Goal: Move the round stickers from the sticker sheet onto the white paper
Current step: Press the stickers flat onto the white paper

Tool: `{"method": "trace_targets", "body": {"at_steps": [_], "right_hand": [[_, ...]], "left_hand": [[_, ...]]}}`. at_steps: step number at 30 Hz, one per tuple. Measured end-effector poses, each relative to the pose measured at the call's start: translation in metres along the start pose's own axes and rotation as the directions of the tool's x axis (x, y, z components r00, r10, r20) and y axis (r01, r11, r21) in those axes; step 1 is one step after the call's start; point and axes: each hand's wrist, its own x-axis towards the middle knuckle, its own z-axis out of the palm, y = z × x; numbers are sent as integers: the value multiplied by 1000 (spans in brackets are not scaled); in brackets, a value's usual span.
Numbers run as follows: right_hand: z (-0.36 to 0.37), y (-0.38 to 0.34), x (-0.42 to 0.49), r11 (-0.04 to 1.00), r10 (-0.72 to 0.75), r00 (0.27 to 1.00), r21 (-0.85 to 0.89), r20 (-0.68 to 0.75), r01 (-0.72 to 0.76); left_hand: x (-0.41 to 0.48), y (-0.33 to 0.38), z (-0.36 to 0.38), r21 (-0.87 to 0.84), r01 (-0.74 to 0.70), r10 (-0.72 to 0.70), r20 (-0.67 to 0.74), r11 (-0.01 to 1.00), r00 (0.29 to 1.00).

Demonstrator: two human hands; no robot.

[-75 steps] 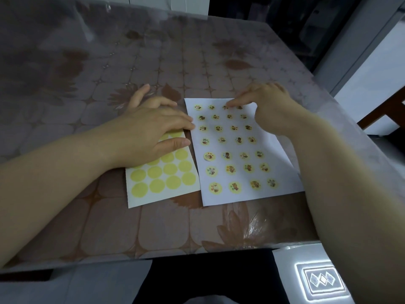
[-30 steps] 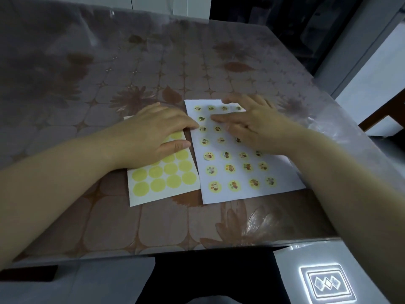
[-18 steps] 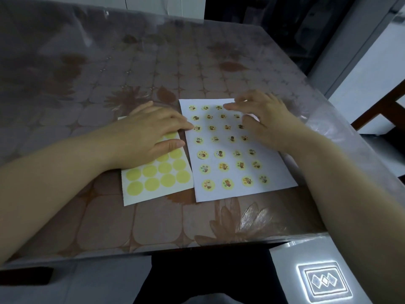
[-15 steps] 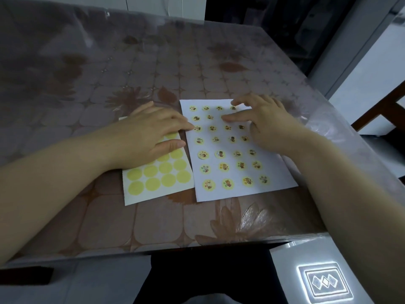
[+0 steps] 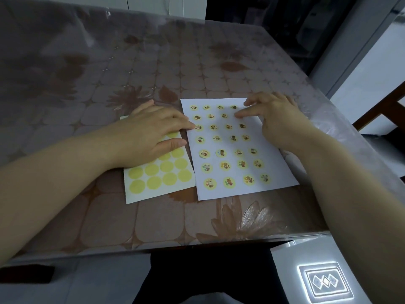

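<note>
The white paper point(image 5: 271, 172) lies flat on the patterned brown surface point(image 5: 153, 69), carrying rows of small round stickers point(image 5: 224, 165), pale yellow discs with tiny cartoon prints, four across; the second row from the far edge shows only three, with a bare spot where the right index fingertip rests. Just beside it to the left, almost touching along one edge, sits the sticker sheet point(image 5: 162, 191), smaller, with plain yellow circles where stickers have been peeled off; its far half is hidden. The left hand point(image 5: 151, 134) lies palm-down on that sheet, fingers close together and extended, the index tip reaching over onto the white paper's left margin. The right hand point(image 5: 276, 119) rests on the paper's far right corner, fingers point(image 5: 252, 110) loosely spread and gripping nothing. Compared with half a second ago, the right index has slid slightly toward the paper's right edge; the left hand, both sheets and the sticker rows look unchanged.
</note>
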Motion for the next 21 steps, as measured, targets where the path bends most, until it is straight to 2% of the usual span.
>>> {"method": "trace_targets", "body": {"at_steps": [3, 5, 7, 12, 16, 19, 21], "right_hand": [[0, -12, -3, 999, -31, 999, 7, -43, 31], [2, -27, -5, 985, -134, 990, 102, -32, 137], [6, -41, -7, 961, -241, 970, 146, 37, 234], [12, -47, -10, 946, -321, 946, 61, 54, 318], [13, -42, -9, 945, -323, 946, 53, 32, 321], [5, -28, -8, 958, -232, 970, 156, -73, 241], [3, -23, -8, 955, -220, 971, 182, -90, 233]], "left_hand": [[0, 0, 0, 2, 4, -4, 7, 1000, 1000], [0, 0, 0, 15, 4, -4, 15, 1000, 1000], [1, 0, 0, 33, 10, -11, 17, 999, 1000], [1, 1, -2, 14, 5, -5, 8, 1000, 1000], [1, 2, -3, 8, 11, -11, 13, 1000, 1000], [0, 2, -3, 17, 18, -19, 26, 1000, 1000], [0, 1, -3, 19, 16, -17, 33, 1000, 999]]}}
